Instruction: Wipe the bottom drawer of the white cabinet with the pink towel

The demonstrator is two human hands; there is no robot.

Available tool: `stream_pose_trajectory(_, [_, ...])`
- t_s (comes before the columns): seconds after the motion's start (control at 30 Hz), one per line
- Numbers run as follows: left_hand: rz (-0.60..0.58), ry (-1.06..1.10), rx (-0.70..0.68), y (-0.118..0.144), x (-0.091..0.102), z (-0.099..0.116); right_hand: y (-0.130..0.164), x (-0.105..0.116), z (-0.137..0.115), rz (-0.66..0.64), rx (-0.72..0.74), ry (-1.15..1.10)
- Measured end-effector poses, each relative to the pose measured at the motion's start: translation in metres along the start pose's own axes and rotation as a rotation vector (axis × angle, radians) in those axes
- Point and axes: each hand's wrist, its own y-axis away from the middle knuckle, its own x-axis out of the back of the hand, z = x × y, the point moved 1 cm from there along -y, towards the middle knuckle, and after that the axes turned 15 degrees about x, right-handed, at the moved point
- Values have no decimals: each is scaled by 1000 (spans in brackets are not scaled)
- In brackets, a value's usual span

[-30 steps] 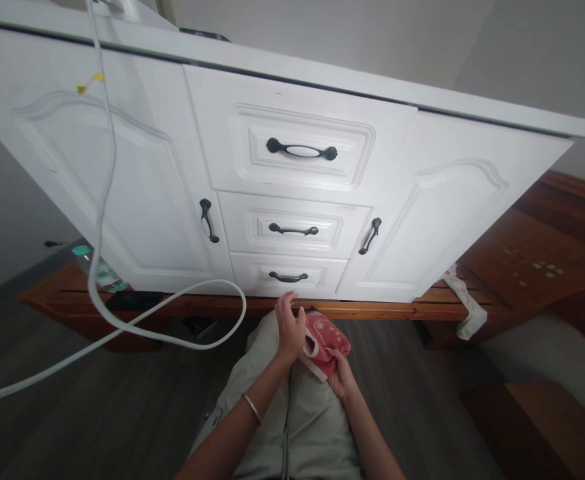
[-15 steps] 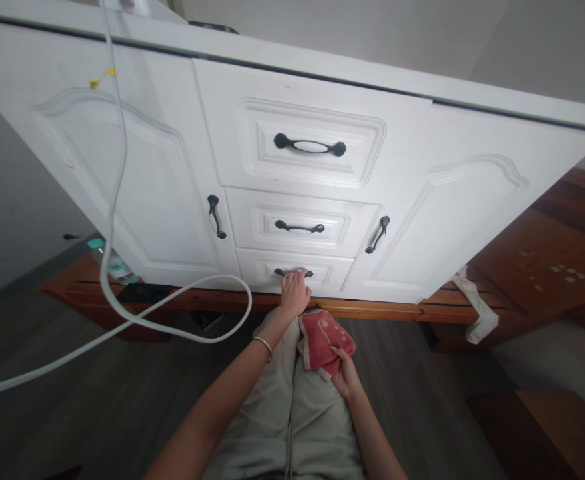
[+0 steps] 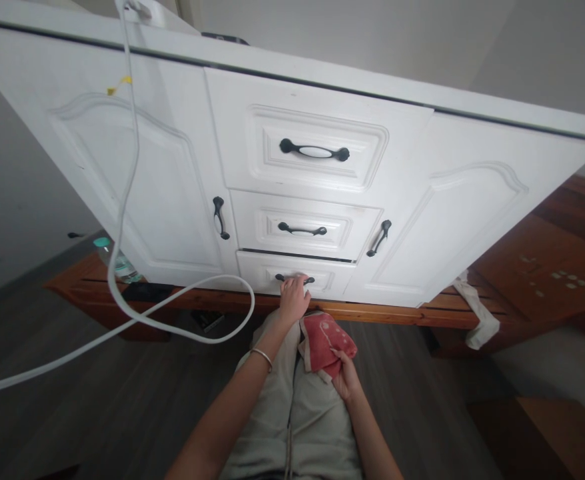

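My left hand, with a bangle on its wrist, has its fingers hooked over the dark handle of the bottom drawer. A thin dark gap shows along that drawer's top edge, so it stands slightly out. In my right hand is a folded red cloth with pale markings and a light border, held in front of my legs. Above are the middle drawer and the top drawer, both closed, in a white cabinet.
A white cable hangs down the cabinet's left side and loops near the bottom. On the wooden bench under the cabinet stand a bottle with a teal cap at left and a pale cloth at right. A cardboard-coloured box sits lower right.
The bottom drawer has come out slightly toward me, and a dark gap has opened above it. My left hand stays on its handle. The red cloth remains in my right hand.
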Motion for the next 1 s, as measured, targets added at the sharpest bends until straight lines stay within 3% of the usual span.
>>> stream_pose_trajectory(0.3, [1,81,17,101,23,-4,6,-6,-1,-32,16,-4])
stream_pose_trajectory(0.47, [-46,96,32,141,40,0,5,1,-1,-71,35,-13])
stream_pose_trajectory(0.67, [-122,102,70,173,57,2,16,7,2,-46,113,19])
stream_pose_trajectory(0.83, [-193,150,56,185,63,0,32,21,0,6,149,62])
stream_pose_trajectory(1.0, [-123,411,197,189,73,-12,34,39,-3,76,189,136])
